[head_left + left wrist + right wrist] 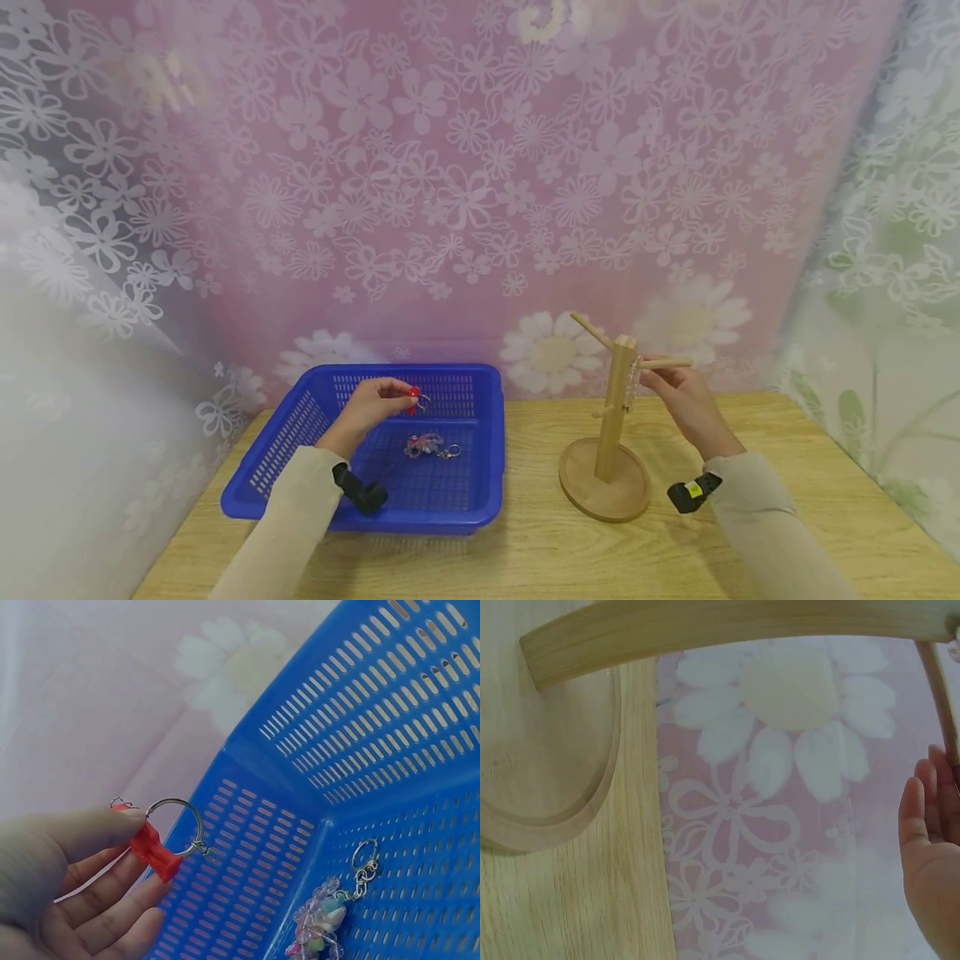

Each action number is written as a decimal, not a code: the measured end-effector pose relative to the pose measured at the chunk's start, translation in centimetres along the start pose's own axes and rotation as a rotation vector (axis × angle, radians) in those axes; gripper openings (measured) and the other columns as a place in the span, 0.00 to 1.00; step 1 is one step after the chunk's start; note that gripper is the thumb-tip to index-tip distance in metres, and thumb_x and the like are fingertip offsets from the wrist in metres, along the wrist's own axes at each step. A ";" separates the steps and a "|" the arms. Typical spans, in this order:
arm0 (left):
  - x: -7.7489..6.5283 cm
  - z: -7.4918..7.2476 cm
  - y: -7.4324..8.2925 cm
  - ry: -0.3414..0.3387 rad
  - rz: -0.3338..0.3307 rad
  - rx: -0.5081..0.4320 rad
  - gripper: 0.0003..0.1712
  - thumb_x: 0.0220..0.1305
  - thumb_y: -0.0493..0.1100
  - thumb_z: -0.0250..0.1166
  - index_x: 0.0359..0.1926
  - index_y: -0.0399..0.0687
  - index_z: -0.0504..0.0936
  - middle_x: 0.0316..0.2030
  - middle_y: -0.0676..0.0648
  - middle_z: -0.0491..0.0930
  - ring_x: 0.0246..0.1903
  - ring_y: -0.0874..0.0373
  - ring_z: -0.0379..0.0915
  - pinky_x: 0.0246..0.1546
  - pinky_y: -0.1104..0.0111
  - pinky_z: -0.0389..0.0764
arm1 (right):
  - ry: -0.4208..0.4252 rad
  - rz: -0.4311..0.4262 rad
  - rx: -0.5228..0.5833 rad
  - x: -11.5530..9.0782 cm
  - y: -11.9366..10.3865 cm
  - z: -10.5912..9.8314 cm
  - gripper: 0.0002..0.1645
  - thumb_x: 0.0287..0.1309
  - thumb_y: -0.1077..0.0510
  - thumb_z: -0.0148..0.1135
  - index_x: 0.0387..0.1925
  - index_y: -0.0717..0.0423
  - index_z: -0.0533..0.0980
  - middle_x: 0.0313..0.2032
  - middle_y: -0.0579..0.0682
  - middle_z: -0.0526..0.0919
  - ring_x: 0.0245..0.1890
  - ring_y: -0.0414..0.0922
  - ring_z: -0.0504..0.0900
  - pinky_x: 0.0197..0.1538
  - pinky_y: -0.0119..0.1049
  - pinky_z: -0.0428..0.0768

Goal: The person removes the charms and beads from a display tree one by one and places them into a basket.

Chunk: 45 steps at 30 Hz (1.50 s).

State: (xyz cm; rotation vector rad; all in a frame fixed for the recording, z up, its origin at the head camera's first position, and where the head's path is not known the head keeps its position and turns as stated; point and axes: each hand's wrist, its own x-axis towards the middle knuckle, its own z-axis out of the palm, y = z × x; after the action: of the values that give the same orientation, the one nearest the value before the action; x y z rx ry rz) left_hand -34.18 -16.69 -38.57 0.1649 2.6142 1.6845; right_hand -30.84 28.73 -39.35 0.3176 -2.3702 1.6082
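Observation:
My left hand [372, 406] pinches a red keychain [155, 851] with a metal split ring, held above the blue plastic basket [491, 492]. Inside that basket lies a keychain of pastel and clear beads [319, 922], its ring toward the right in the head view. On the right, a wooden peg stand [617, 400] has a strand of clear pinkish beads [632, 385] hanging by its upright, at the right peg. Thumb and fingers of my right hand [686, 398] are at this peg beside the beads. The right wrist view cuts off the fingertips, so their hold cannot be made out.
The stand's round base [577, 492] rests on the wood-grain table [528, 542], to the right of the basket. Its other pegs [592, 331] point outward from the post. A floral curtain [465, 183] hangs behind the table and along both sides.

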 end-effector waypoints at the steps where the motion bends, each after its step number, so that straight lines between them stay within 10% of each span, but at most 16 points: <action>1: 0.0 0.0 0.0 0.000 -0.005 0.003 0.11 0.58 0.37 0.66 0.41 0.34 0.81 0.31 0.50 0.82 0.38 0.50 0.77 0.36 0.67 0.76 | 0.000 -0.001 -0.001 0.1 0.0 0.0 0.29 0.66 0.46 0.52 0.57 0.65 0.71 0.51 0.33 0.72 0.48 0.23 0.68 0.60 0.53 0.67; 10: 0.1 0.1 -0.4 -0.019 -0.030 -0.002 0.11 0.58 0.35 0.66 0.41 0.33 0.81 0.32 0.47 0.82 0.38 0.48 0.78 0.44 0.55 0.77 | -0.049 -0.028 -0.009 0.6 0.2 0.0 0.26 0.67 0.49 0.53 0.56 0.67 0.73 0.60 0.49 0.69 0.50 0.24 0.69 0.58 0.37 0.72; 16: 0.2 0.1 -0.6 -0.021 -0.009 0.009 0.11 0.59 0.34 0.65 0.42 0.32 0.80 0.32 0.46 0.83 0.41 0.42 0.78 0.47 0.52 0.76 | -0.070 -0.031 0.057 0.5 0.1 -0.3 0.21 0.66 0.51 0.55 0.54 0.60 0.76 0.55 0.37 0.70 0.51 0.26 0.70 0.53 0.24 0.71; 22: 0.2 0.1 -0.9 -0.027 0.003 0.019 0.09 0.58 0.33 0.64 0.40 0.32 0.80 0.31 0.46 0.82 0.35 0.49 0.79 0.47 0.52 0.76 | -0.050 0.001 0.015 0.0 0.3 -0.8 0.22 0.64 0.47 0.56 0.53 0.55 0.77 0.51 0.28 0.70 0.49 0.25 0.70 0.55 0.32 0.73; 34: 0.2 0.1 -1.0 -0.005 0.018 0.029 0.09 0.57 0.33 0.66 0.39 0.31 0.79 0.30 0.46 0.82 0.32 0.53 0.79 0.42 0.57 0.79 | 0.040 -0.066 -0.009 -1.4 0.4 -1.2 0.17 0.64 0.54 0.57 0.53 0.55 0.77 0.45 0.26 0.74 0.44 0.26 0.75 0.45 0.19 0.74; 45: 0.1 -0.1 -1.0 0.023 0.025 0.035 0.09 0.57 0.32 0.64 0.40 0.31 0.81 0.31 0.45 0.82 0.36 0.53 0.77 0.48 0.52 0.74 | 0.123 0.007 0.008 -2.6 -0.2 -0.9 0.16 0.62 0.52 0.59 0.39 0.64 0.76 0.33 0.37 0.80 0.35 0.32 0.77 0.39 0.22 0.76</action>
State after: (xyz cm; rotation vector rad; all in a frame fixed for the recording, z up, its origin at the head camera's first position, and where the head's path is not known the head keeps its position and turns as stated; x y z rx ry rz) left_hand -34.37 -17.19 -39.38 0.1812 2.6705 1.6595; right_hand -28.27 29.63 -39.70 0.2058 -2.2760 1.5929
